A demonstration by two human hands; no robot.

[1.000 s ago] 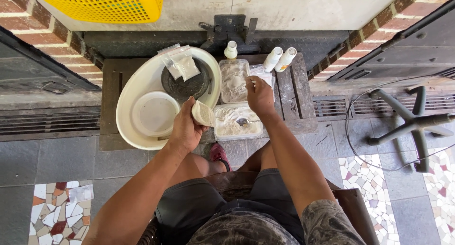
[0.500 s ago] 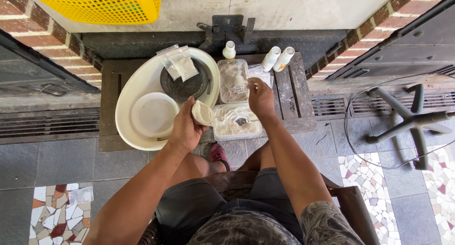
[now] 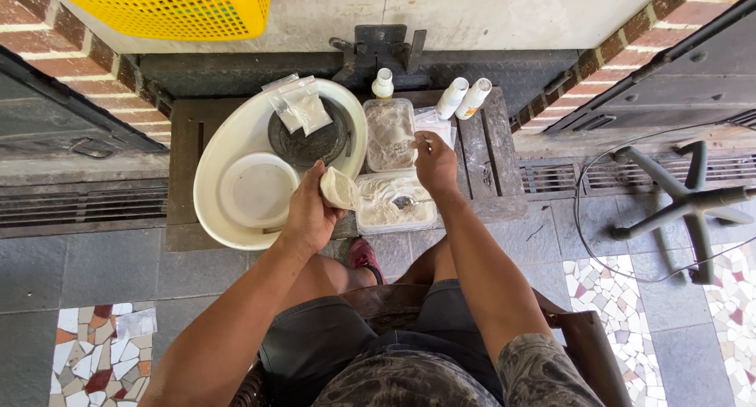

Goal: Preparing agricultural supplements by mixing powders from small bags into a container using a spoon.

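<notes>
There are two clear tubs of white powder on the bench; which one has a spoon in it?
The nearer tub, closest to the person's knees, holds a metal spoon lying in its powder. The farther tub, beside the small white bottles, shows only powder.

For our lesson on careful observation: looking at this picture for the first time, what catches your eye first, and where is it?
The big cream basin at centre left stands out, with a dark round plate and a white dish inside. Beside it, the left hand grips a small pale bag, while the right hand hovers over two clear tubs of whitish powder. A bright yellow basket fills the top left corner.
</notes>
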